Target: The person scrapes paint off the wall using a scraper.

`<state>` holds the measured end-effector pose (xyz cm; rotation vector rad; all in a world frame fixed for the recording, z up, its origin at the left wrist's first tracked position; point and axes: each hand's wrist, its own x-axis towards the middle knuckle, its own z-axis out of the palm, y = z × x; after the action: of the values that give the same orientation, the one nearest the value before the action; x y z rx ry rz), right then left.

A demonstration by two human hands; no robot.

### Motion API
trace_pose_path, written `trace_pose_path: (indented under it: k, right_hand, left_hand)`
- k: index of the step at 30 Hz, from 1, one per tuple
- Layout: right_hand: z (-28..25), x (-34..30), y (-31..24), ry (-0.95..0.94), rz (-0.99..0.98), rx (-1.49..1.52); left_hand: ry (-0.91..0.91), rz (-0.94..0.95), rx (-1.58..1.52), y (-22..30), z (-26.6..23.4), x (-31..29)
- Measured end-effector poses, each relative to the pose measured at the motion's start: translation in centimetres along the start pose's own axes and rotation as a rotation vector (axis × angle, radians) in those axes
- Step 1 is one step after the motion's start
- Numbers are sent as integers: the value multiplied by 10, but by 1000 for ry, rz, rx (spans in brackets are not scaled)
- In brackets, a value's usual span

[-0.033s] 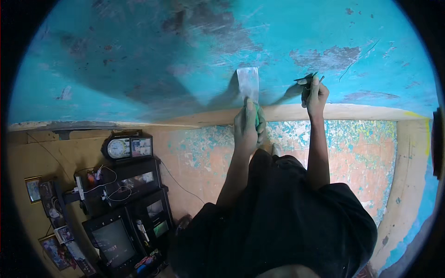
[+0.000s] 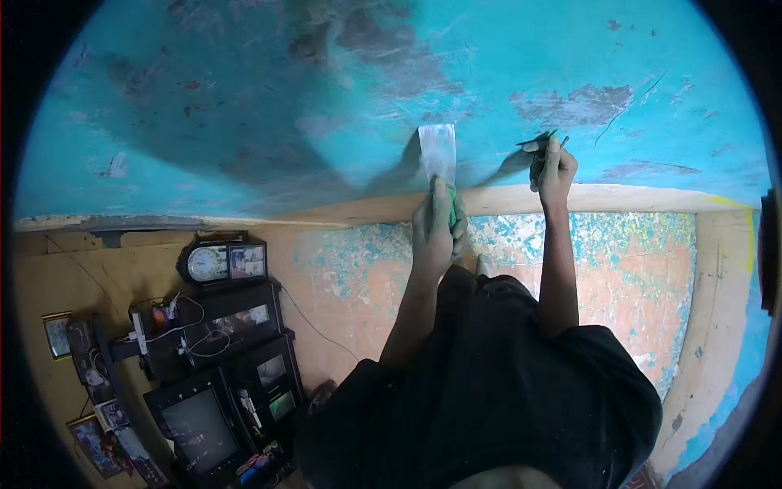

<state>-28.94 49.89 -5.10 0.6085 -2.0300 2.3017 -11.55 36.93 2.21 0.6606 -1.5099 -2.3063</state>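
Observation:
My left hand (image 2: 436, 224) is closed around the green handle of a putty knife (image 2: 438, 151). The knife's broad pale blade points away from me, against or very close to the turquoise wall (image 2: 489, 65); exact contact is hard to tell. To its right, my right hand (image 2: 554, 171) pinches a thin dark tool (image 2: 564, 143) near the wall, its kind unclear and most of it hidden by the fingers. Bare grey patches (image 2: 582, 104) show through the scratched paint, and a thin crack (image 2: 627, 110) runs beside one of them.
Paint flakes (image 2: 521, 232) litter the tiled floor (image 2: 358, 301) under my arms. At the left stands a dark cabinet (image 2: 216, 326) with a television (image 2: 198, 428), a clock (image 2: 208, 263) and white cables. A cream ledge (image 2: 635, 196) runs along the wall's base.
The putty knife and my left hand have shifted slightly down the picture, toward me. My right hand stays in nearly the same place.

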Motion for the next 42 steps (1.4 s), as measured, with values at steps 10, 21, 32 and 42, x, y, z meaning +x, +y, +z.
trace_pose_path:
  k: [10,21,32,42]
  right_hand:
    - [-2,3,-41,181,-86,-78]
    - [-18,24,-81,357,-65,79]
    - [-41,33,-43,226,-53,156]
    - [-40,36,-53,175,-10,110]
  left_hand:
    - [-107,-79,12,2,-8,0]
    - [-153,-93,-2,3,-8,2]
    - [-86,28,35,26,16,-2]
    - [-114,-48,-46,38,34,-7]
